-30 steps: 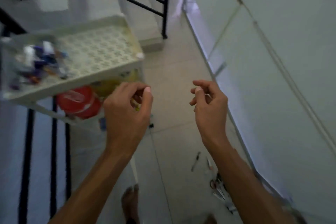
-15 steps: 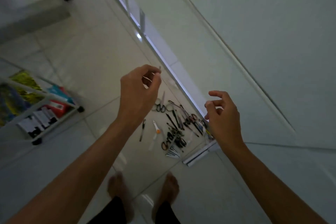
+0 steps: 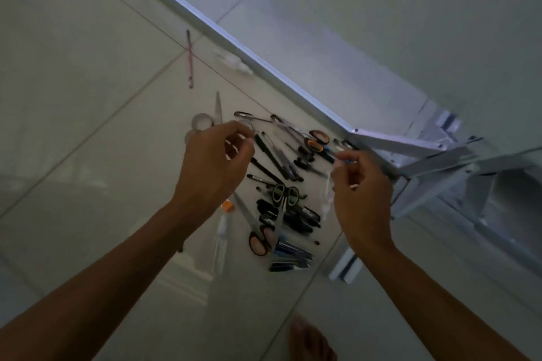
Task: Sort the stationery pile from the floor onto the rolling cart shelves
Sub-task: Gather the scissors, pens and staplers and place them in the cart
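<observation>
Though near, stationery pile (image 3: 275, 184) beneath fingers (image 3: 239, 138)

A pale tiled floor (image 3: 88, 102) carries a stationery pile (image 3: 281, 184) of black pens, several scissors (image 3: 286, 195) and blue pens (image 3: 290, 258) close to the wall's metal track; a pink pen (image 3: 189, 58) lies apart, a tape roll (image 3: 201, 121) and an orange-capped glue tube (image 3: 224, 223) beside the heap

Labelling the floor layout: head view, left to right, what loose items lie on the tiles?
pink pen → tape roll → orange-capped glue tube → grey-handled scissors → orange-handled scissors
</observation>
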